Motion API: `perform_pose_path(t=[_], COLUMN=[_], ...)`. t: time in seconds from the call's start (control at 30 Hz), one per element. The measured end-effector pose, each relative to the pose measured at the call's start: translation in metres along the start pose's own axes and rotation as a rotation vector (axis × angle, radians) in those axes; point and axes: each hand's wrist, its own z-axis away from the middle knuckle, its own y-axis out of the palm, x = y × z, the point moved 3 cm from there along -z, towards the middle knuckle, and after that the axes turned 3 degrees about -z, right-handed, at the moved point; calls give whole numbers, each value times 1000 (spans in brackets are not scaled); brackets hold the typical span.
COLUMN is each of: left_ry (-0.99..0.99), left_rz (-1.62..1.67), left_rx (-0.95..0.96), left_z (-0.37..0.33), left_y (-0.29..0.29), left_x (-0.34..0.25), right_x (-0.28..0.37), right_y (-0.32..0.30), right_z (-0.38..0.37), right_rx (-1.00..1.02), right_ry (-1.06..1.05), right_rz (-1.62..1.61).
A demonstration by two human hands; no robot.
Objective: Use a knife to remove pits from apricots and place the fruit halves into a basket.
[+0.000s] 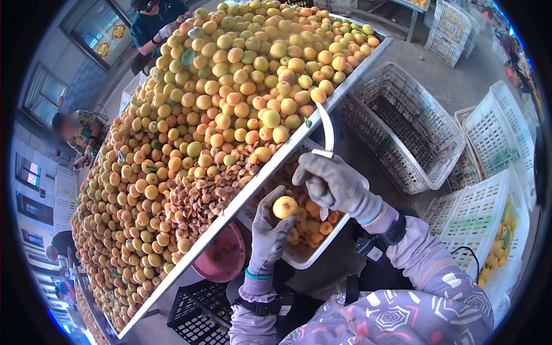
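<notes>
In my gloved left hand (pixel 268 237) sits a whole yellow apricot (pixel 284 207), cupped between thumb and fingers. My gloved right hand (pixel 343 187) is closed round the handle of a knife (pixel 328 131), whose curved blade points up and away, apart from the fruit. Below both hands is a white basin (pixel 303 264) holding cut orange apricot pieces (pixel 317 230). Just past the left hand runs the pale edge (pixel 221 224) of a sloping table. On it lies a large heap of apricots (pixel 190 109), with a pile of brown pits (pixel 192 198) near that edge.
A white slatted crate (pixel 440 172) stands at my right; further right are stacked crates (pixel 500 123) and one with yellow fruit (pixel 468 213). Under the table edge are a pink basin (pixel 218 261) and a black crate (pixel 198 313). People (pixel 155 29) are across the heap.
</notes>
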Motion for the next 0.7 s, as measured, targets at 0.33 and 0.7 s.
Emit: perform_pose_path(t=[0.33, 0.7], left_ry=[-16, 57], left_rz=[41, -32], left_rx=[-39, -155], left_z=[-1, 5], left_y=[-10, -10], left_x=[-5, -6], right_x=[-26, -32], right_y=[21, 20], right_z=[-7, -3], right_rx=[112, 97], right_ry=[-479, 88], right_rz=[496, 276])
